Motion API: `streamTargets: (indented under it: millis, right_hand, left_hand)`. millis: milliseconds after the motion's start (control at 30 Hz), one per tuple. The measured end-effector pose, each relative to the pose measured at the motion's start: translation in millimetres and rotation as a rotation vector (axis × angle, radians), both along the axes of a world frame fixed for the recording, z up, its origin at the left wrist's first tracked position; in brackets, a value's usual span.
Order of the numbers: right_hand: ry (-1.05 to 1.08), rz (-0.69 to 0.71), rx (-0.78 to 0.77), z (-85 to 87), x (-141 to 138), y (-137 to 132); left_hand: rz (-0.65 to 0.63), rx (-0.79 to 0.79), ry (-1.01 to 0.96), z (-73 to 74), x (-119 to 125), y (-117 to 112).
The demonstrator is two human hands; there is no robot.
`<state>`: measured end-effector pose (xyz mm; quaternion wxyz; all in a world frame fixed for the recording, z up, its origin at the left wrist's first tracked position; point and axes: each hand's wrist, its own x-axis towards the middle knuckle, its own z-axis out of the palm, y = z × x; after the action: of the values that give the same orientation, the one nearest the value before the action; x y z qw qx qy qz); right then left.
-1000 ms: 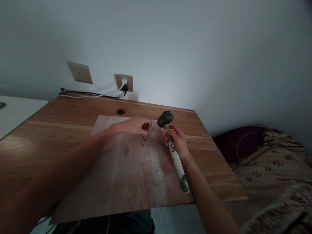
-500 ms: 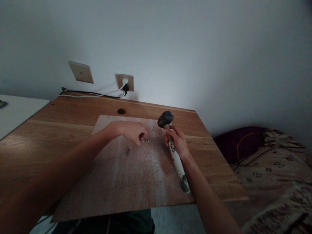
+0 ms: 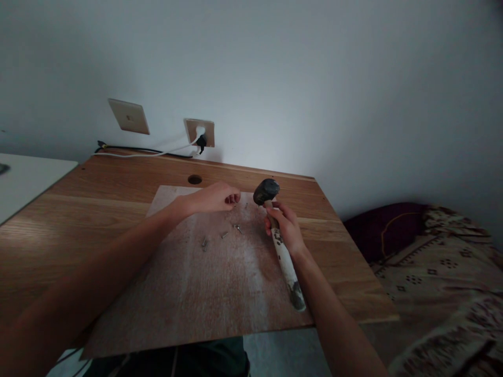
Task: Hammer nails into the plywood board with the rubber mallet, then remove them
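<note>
My right hand point(image 3: 286, 228) grips a hammer point(image 3: 280, 245) by its pale, stained handle just below the dark head point(image 3: 266, 190), which is held a little above a thin plywood sheet point(image 3: 204, 283). My left hand point(image 3: 218, 198) hovers over the far part of the sheet, left of the hammer head, its fingertips pinched on something small that looks like a nail. Several loose nails point(image 3: 225, 234) lie on the sheet just below that hand.
The plywood sheet rests on a wooden desk point(image 3: 78, 209) with a round cable hole point(image 3: 194, 179). Cables point(image 3: 149, 153) run along the wall to a socket point(image 3: 199, 133). A white surface point(image 3: 23, 178) is at left, a patterned bed point(image 3: 440, 272) at right.
My left hand dipped to the loose nails, then lifted back toward the far edge of the sheet with its fingertips pinched. The hammer stayed nearly still.
</note>
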<state>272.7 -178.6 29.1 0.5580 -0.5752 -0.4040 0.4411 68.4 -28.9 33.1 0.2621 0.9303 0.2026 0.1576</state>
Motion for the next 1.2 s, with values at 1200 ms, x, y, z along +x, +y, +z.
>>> streamTargets:
  millis: [1200]
  right_hand:
    - [-0.057,0.244,-0.027,-4.0,-28.4,8.5]
  left_hand:
    - [0.115,-0.337,-0.273,-38.6,2.6,7.4]
